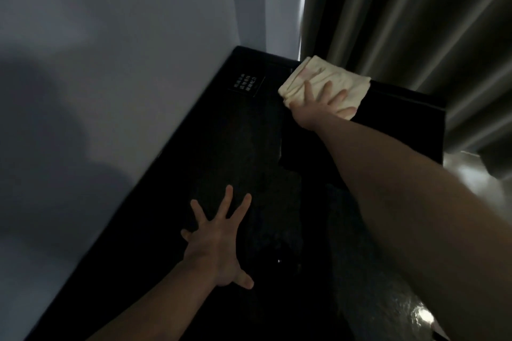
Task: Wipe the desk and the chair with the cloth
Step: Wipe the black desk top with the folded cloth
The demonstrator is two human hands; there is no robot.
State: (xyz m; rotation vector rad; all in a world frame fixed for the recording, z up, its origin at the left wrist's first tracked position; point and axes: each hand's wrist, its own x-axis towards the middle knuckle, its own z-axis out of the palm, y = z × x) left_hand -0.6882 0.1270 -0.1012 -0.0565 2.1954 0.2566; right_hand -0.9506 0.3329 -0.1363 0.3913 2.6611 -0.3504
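A glossy black desk runs along the wall from the lower left to the far corner. A folded cream cloth lies flat on its far end by the curtain. My right hand presses down on the cloth with fingers spread, arm stretched across the desk. My left hand rests palm down on the desktop near me, fingers splayed, holding nothing. No chair is in view.
A pale wall borders the desk's left side. A dark grey curtain hangs behind the far right edge. A small black card with white print lies near the far corner. Shiny floor shows at right.
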